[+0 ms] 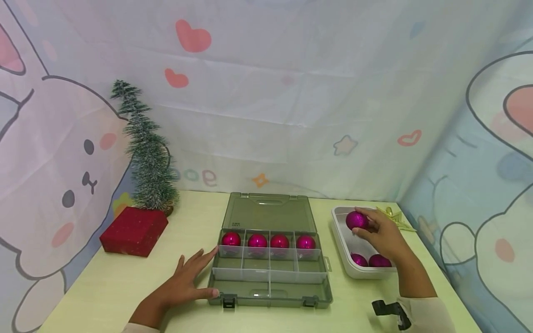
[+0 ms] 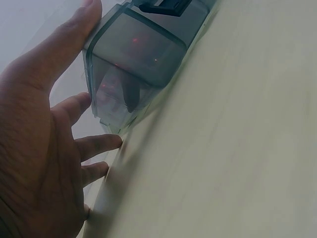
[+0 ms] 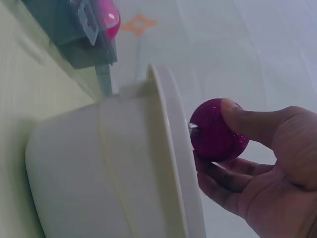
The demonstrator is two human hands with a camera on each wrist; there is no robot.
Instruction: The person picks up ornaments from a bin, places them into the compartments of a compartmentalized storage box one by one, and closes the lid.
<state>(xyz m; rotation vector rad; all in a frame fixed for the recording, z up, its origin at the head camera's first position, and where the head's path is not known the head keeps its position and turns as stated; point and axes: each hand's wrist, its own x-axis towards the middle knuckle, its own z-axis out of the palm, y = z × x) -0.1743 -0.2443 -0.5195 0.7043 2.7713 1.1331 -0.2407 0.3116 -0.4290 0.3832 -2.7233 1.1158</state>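
My right hand [image 1: 385, 233] pinches a glittery magenta Christmas ball [image 1: 356, 220] between thumb and fingers, over the white tub [image 1: 342, 249]. In the right wrist view the ball [image 3: 215, 131] shows beside the tub's rim, its small silver cap facing the tub. Two more glittery balls [image 1: 379, 261] lie in the near end of the tub. With fingers spread, my left hand [image 1: 183, 282] touches the left side of the grey see-through compartment box [image 1: 300, 301]; its thumb rests at the front corner. Four shiny balls [image 1: 257, 240] fill the back row, one per compartment. The lid [image 1: 270, 212] lies folded back.
A small frosted Christmas tree [image 1: 150, 157] stands at the back left, behind a red box [image 1: 134, 231]. Gold star ornaments [image 1: 395, 217] lie behind the tub at the right. A printed cloth [image 1: 266, 115] hangs along the table's back edge.
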